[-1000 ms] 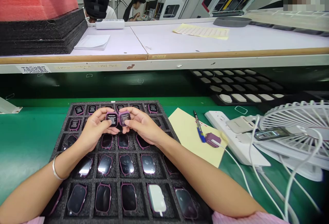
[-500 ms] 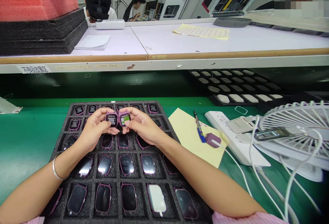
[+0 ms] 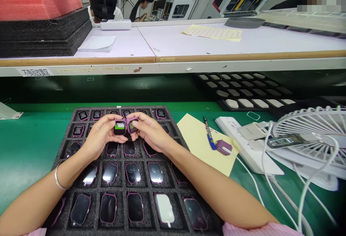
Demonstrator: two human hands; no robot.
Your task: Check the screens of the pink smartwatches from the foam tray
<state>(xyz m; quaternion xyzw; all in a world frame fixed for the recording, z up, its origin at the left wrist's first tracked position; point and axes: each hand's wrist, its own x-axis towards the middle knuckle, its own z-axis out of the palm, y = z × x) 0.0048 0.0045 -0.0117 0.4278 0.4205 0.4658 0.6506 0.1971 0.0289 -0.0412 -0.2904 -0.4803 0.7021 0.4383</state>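
Observation:
My left hand (image 3: 101, 135) grips a purple-framed smartwatch body (image 3: 119, 127) whose lit screen shows a green band. Right beside it, a second purple smartwatch body (image 3: 132, 125) is in my right hand (image 3: 150, 131), its screen partly covered by my thumb. The two watches are held side by side above a black foam tray (image 3: 121, 189). Several similar watch bodies lie in the tray's compartments; those in the far rows show white text, nearer ones have dark screens. One front compartment holds a white piece (image 3: 165, 209) over a watch.
To the right are a yellow sheet (image 3: 194, 135), a pen (image 3: 209, 135), a purple cabled puck (image 3: 224, 147), a white power strip (image 3: 243, 145) and a fan (image 3: 313, 138). A shelf (image 3: 173, 44) crosses above, with foam stacks (image 3: 40, 30) at left. Two people sit beyond.
The left watch's screen went from white text to a green band. My right thumb moved up over the right watch's screen, hiding much of its green display.

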